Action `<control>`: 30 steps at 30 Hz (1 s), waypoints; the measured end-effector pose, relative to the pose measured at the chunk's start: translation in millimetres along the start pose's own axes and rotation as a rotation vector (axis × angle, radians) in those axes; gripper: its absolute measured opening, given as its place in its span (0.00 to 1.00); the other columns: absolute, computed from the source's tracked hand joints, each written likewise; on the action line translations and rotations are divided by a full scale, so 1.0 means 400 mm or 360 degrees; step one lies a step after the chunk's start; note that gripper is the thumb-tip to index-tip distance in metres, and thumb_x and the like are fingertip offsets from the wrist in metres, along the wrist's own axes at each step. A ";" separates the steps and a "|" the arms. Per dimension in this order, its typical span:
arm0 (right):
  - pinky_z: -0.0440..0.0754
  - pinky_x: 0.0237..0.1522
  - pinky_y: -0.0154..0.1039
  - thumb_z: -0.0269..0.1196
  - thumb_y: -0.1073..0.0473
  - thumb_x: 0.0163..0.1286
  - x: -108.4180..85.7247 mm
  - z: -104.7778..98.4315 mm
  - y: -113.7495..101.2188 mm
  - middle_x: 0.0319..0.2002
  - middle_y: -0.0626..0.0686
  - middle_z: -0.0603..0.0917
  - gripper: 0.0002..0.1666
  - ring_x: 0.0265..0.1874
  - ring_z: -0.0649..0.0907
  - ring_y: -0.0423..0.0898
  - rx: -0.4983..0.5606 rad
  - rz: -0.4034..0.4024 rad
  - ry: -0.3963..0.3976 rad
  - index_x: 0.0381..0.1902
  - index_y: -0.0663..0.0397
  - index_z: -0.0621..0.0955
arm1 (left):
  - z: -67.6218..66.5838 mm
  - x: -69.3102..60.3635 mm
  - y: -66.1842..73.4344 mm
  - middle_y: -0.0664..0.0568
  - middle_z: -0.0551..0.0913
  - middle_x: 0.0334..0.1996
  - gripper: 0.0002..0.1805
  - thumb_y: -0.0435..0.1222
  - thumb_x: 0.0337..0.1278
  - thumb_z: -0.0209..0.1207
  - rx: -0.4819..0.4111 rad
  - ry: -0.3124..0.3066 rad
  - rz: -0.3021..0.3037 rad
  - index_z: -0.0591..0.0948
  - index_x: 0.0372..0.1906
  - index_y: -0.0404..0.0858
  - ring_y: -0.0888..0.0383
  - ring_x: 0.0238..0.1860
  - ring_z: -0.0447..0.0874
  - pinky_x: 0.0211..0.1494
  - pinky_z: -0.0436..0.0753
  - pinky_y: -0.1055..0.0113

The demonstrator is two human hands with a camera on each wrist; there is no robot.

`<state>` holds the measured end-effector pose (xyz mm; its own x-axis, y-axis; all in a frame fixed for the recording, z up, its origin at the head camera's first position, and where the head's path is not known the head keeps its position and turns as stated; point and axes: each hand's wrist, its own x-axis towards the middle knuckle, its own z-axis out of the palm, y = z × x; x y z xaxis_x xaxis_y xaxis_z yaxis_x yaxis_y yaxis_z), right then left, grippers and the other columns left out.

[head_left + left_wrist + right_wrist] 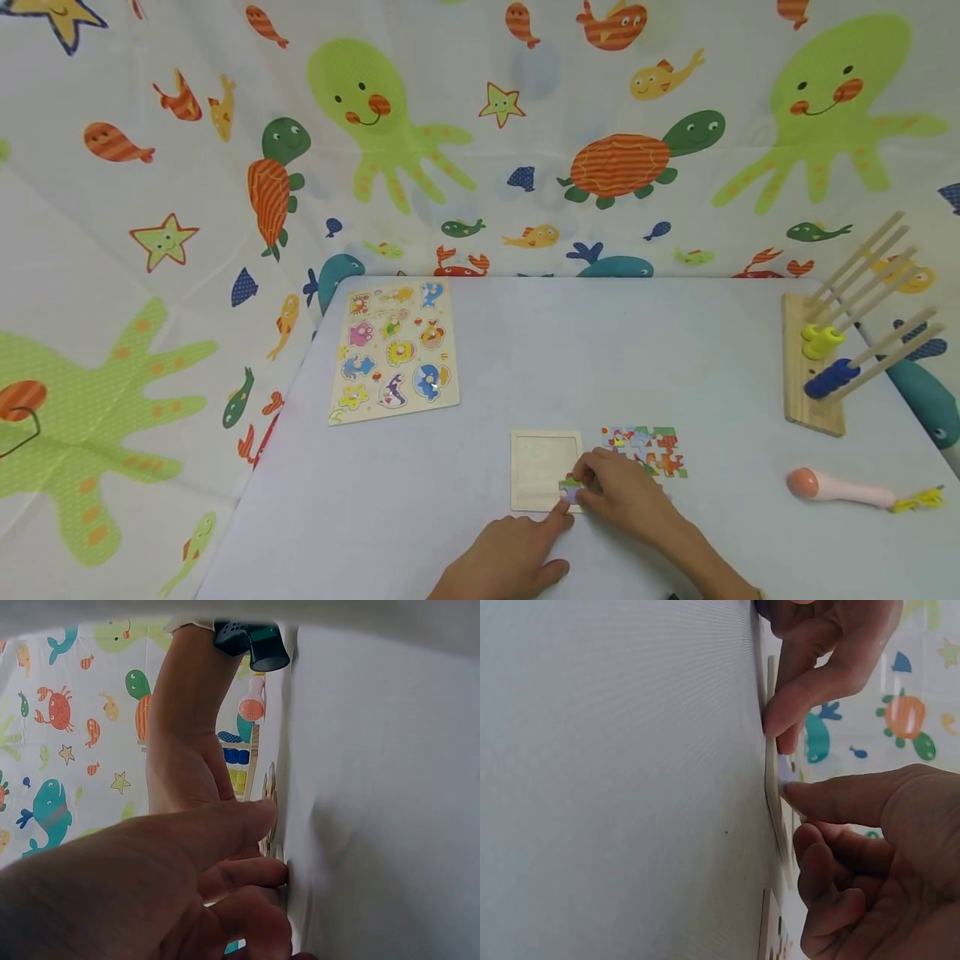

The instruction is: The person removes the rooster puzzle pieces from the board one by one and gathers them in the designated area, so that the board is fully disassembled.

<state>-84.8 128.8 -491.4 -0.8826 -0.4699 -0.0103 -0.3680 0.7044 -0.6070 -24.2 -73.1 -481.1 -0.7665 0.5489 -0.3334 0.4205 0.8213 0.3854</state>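
In the head view a square wooden puzzle tray (534, 471) lies on the white table. At its lower right corner is a jigsaw piece (570, 490) coloured green and purple. My right hand (622, 492) reaches over the tray's right side and pinches this piece between thumb and fingers. With its index finger stretched out, my left hand (517, 552) touches the tray's front edge beside the piece. Both hands also meet at the tray's thin edge (772, 772) in the right wrist view. Several joined jigsaw pieces (663, 454) lie right of the tray, partly hidden by my right hand.
A wooden board of sea-animal pieces (393, 354) lies at the back left. On the right stand a peg stand (798, 392) with yellow and blue rings and, nearer, a pink handle-shaped toy (843, 489) with a yellow cord. A sea-animal curtain (555, 100) hangs behind the table.
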 end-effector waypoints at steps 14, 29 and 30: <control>0.74 0.26 0.33 0.66 0.66 0.63 0.000 0.003 0.008 0.23 0.35 0.76 0.10 0.23 0.74 0.33 0.0231 0.0033 -0.0040 0.34 0.45 0.79 | -0.003 -0.003 -0.001 0.62 0.79 0.24 0.33 0.52 0.63 0.62 0.0028 0.0028 0.0041 0.71 0.70 0.49 0.66 0.24 0.75 0.32 0.77 0.67; 0.74 0.25 0.35 0.70 0.57 0.64 -0.089 -0.215 0.154 0.27 0.45 0.80 0.08 0.26 0.76 0.42 0.0382 0.0381 0.0215 0.38 0.51 0.82 | -0.014 0.002 0.005 0.61 0.79 0.25 0.33 0.53 0.63 0.62 -0.0034 -0.0071 -0.0013 0.70 0.71 0.50 0.67 0.26 0.73 0.39 0.79 0.68; 0.75 0.26 0.35 0.70 0.56 0.64 -0.101 -0.222 0.168 0.28 0.45 0.81 0.08 0.26 0.76 0.41 0.0385 0.0400 0.0190 0.39 0.52 0.82 | -0.015 0.002 0.004 0.61 0.79 0.24 0.33 0.53 0.63 0.62 -0.0027 -0.0068 -0.0010 0.70 0.71 0.50 0.67 0.26 0.73 0.39 0.79 0.68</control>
<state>-99.8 242.2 -461.1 -0.9698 -0.2229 -0.0989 -0.0681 0.6373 -0.7676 -27.1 -72.2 -475.7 -0.7476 0.5499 -0.3724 0.4071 0.8224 0.3973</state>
